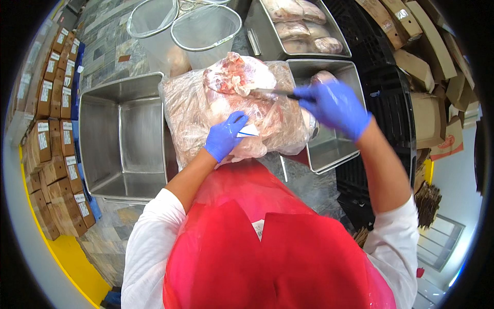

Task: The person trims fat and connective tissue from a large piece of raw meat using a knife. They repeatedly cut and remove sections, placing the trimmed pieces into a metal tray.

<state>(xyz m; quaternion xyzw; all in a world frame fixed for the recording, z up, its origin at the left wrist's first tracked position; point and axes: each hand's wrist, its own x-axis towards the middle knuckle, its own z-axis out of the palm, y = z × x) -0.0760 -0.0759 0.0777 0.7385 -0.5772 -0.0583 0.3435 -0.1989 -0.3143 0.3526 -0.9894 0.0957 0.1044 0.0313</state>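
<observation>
My right hand (334,105), in a blue glove and slightly blurred, is closed round the dark handle of a knife (266,91). Its blade points left and touches or overlaps a pale pink piece of raw meat (247,72). My left hand (221,136), also in a blue glove, is nearer to me, its fingers curled at a white label with a blue line (249,131). Under that hand lies more meat in clear plastic wrap (252,149). Both pieces rest on a plastic-covered work surface (185,103); its underside is hidden.
An upright metal tub (123,139) stands left. Another tub (329,159) at the right has some meat inside. Several wrapped meat pieces (303,28) fill the far tub. Hoop-rimmed clear bags (206,31) stand beyond the work surface. Boxes (56,103) line the left side, black pallets (383,108) the right.
</observation>
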